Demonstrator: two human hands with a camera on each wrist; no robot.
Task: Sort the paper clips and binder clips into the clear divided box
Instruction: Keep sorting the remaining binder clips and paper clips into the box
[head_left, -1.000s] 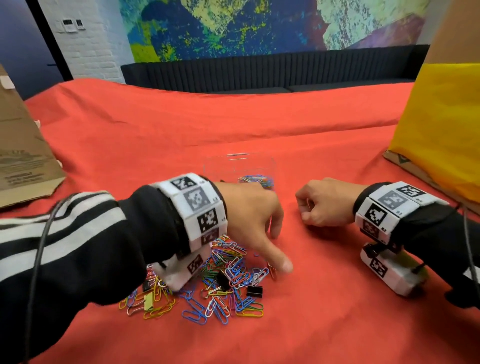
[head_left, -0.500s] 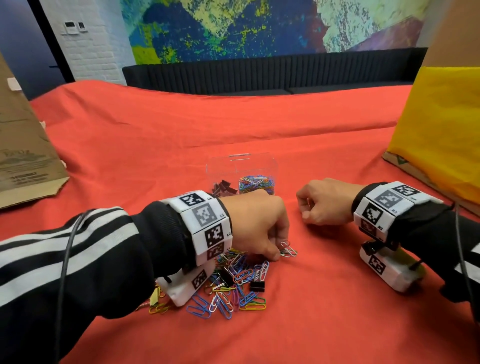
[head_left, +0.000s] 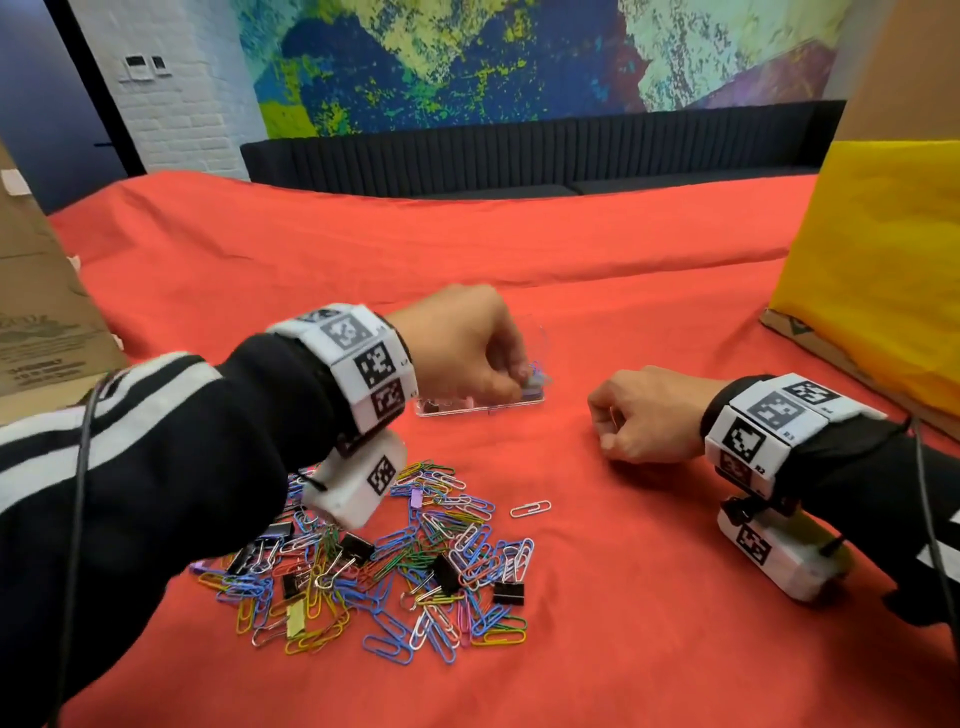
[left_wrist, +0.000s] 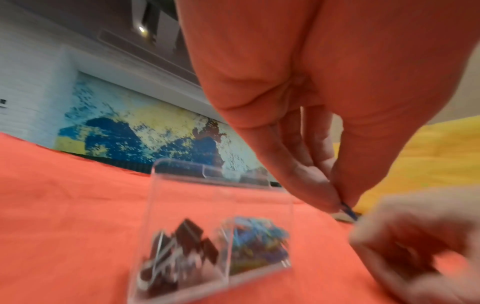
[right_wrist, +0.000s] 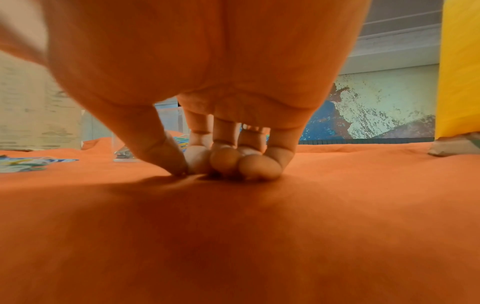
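My left hand (head_left: 511, 376) hovers over the right end of the clear divided box (head_left: 483, 409) and pinches paper clips between thumb and fingers. In the left wrist view a blue paper clip (left_wrist: 348, 208) shows at the fingertips, just right of the box (left_wrist: 207, 197). Black binder clips (left_wrist: 187, 236) fill its left compartment and coloured paper clips (left_wrist: 259, 236) its right. A mixed pile of clips (head_left: 384, 561) lies on the red cloth under my left wrist. My right hand (head_left: 639, 415) rests on the cloth as a fist, fingers (right_wrist: 226, 160) curled under, with nothing seen in it.
One white paper clip (head_left: 530, 508) lies alone between the pile and the box. A brown paper bag (head_left: 41, 322) stands at the left edge and a yellow bag (head_left: 872, 291) on cardboard at the right. Red cloth (head_left: 597, 623) covers the table.
My left hand pinched clips at the pile's right edge, then rose and moved away from me to the box. One white clip now lies apart from the pile. The right hand stayed put.
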